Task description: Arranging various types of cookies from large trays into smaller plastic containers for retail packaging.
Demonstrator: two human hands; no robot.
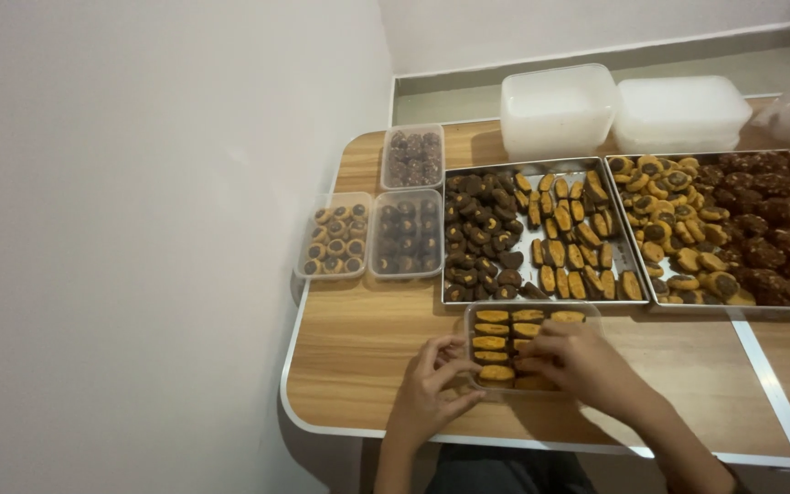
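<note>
At lower centre, a clear tub (530, 316), roughly half filled: left hand (432, 389) steadying its edge, right hand (571, 359) apparently pinching one orange cookie (496, 373); baking trays (541, 169) remaining full.

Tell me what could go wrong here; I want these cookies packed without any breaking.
The clear box sits near the table's front edge, so a push from the left hand or right hand might slide it off. The orange cookies lie packed tight; pressing one in could crack it. The two trays are heaped, so a reaching sleeve might knock cookies loose.
</note>
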